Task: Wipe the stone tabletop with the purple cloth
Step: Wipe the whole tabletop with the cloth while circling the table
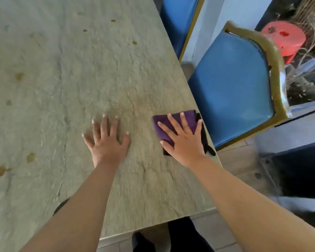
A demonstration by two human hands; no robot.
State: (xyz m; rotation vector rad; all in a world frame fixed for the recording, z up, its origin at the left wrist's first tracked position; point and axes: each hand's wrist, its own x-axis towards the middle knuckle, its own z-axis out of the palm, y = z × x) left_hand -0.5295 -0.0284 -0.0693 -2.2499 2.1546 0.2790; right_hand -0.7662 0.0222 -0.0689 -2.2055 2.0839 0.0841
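From the head view, my right hand (184, 140) lies flat, fingers (173, 122) spread, on the folded purple cloth (188, 118) near the tabletop's (80, 79) right edge. It looks soft, light and limp, best driven by palm pressure. My left hand (107, 140) braces, splayed, on rough, veined, stained stone.

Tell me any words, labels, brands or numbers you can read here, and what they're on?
None: no readable text shows.
The cloth under the right hand bears no visible label.
The tabletop, where the left hand rests, carries only brown stains.
The blue chairs and red stool show no writing.
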